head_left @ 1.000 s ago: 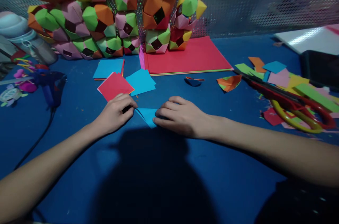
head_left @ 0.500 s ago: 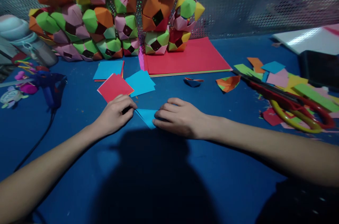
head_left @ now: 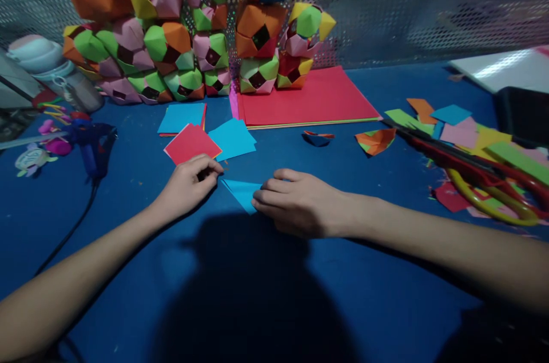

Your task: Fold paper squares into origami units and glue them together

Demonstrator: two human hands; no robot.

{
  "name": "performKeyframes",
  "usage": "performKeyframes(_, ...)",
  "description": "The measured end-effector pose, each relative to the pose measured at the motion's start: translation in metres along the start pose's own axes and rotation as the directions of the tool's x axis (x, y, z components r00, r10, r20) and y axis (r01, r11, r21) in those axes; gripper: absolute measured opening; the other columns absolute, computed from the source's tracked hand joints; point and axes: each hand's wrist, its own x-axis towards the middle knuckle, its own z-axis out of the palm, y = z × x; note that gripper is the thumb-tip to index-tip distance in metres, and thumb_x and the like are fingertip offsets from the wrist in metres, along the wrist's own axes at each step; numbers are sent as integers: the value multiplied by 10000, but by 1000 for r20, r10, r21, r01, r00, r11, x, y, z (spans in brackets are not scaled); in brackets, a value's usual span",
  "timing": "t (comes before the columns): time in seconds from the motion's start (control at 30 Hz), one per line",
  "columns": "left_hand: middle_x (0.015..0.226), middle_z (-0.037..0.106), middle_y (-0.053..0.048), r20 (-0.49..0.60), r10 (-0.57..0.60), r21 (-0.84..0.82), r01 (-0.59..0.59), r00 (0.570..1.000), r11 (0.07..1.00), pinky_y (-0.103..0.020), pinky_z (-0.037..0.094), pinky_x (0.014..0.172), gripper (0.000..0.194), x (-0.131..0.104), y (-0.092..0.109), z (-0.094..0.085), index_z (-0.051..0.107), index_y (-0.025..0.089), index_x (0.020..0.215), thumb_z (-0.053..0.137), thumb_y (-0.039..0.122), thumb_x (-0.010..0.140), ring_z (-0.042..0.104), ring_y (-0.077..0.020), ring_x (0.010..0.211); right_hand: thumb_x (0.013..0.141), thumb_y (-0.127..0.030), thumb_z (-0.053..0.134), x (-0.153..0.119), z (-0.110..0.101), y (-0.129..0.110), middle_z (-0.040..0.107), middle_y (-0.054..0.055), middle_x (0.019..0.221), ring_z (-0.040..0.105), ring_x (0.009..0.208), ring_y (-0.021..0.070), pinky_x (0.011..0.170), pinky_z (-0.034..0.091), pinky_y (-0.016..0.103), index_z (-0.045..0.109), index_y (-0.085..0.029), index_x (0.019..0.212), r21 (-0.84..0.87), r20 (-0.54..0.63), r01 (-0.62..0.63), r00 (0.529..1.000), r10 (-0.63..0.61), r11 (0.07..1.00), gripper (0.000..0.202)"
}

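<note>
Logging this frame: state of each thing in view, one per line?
left hand: fingers curled, pinching blue paper's left tip
right hand: flat, pressing blue paper's right side
blue paper: folded, flat on table
scissors: lying closed on the scraps
red sheet stack: flat, unfolded
red square: flat, unfolded
glue gun: lying on table

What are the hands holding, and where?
A blue paper, flat on the table. The left hand pinches its left tip; the right hand presses its right side.
</note>
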Motion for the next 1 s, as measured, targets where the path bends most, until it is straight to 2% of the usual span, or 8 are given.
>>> performKeyframes(0.1,893,615,-41,-12,22,-2,-22,1000,1000,-307,450,749,126,-2,4,2,602,180,889,493,218,839,569,-159,841,876,-178,376,0,2,0,583,42,839,437,711,145,719,270,321,556,-161,851,-2,-21,8,1000,-8,1000,182)
performKeyframes(0.27,865,609,-41,47,111,46,-114,993,992,-342,435,811,130,-4,7,6,632,190,813,516,242,843,554,-176,892,900,-165,332,0,6,0,587,40,855,435,696,136,731,273,319,552,-160,858,17,-39,13,999,-12,1000,224)
performKeyframes(0.47,847,589,-34,20,81,75,-82,997,994,-325,438,774,130,-3,2,7,621,184,786,510,223,841,546,-170,867,884,-161,351,-1,5,-2,587,38,853,440,694,133,740,274,318,554,-162,838,18,-41,-13,999,14,1000,208)
performKeyframes(0.77,853,595,-39,9,104,81,-104,995,991,-331,436,777,117,-2,3,7,618,177,808,506,202,836,551,-171,854,867,-160,367,1,10,-1,581,27,837,439,707,144,769,264,321,540,-176,839,-48,-33,-46,998,44,998,176)
performKeyframes(1.0,860,590,-46,17,119,126,-120,993,985,-339,435,780,156,-3,5,7,642,183,841,540,301,827,546,-185,869,854,-153,375,1,9,-2,581,23,818,440,707,148,780,263,322,549,-176,835,-66,-33,-46,999,44,997,176)
